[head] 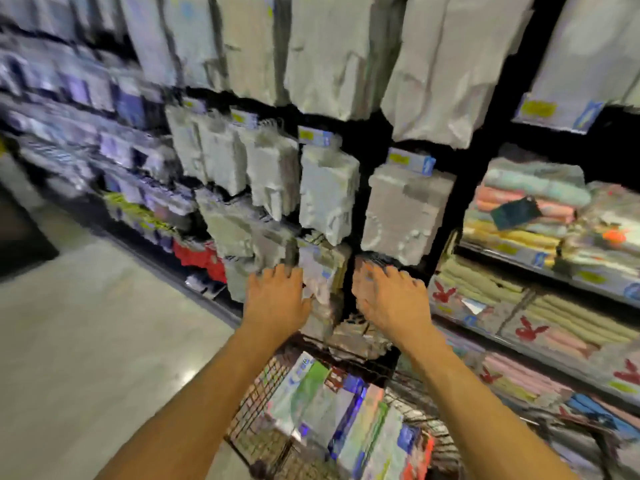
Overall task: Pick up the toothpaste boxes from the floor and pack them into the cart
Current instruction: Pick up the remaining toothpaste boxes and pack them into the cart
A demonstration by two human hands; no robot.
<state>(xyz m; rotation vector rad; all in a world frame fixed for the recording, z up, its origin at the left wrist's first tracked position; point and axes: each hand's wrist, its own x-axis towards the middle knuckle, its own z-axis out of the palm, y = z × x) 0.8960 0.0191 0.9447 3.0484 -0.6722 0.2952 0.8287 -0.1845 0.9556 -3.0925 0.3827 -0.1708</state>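
L hand [277, 301], R hand [389, 299] wide, empty, above cart [247, 407] w/ toothpaste boxes [349, 427]; hanging packs [325, 192] ahead

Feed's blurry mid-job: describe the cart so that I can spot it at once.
Find the tall rack of pale hanging packets mid-frame. Directly below it, beneath the left hand and right hand, stands the cart. It is the only dark wire-mesh basket, filled with colourful boxes.

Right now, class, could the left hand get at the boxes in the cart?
Probably yes: the left hand is beyond the cart, whose top is uncovered; the boxes lie below its forearm, nothing between.
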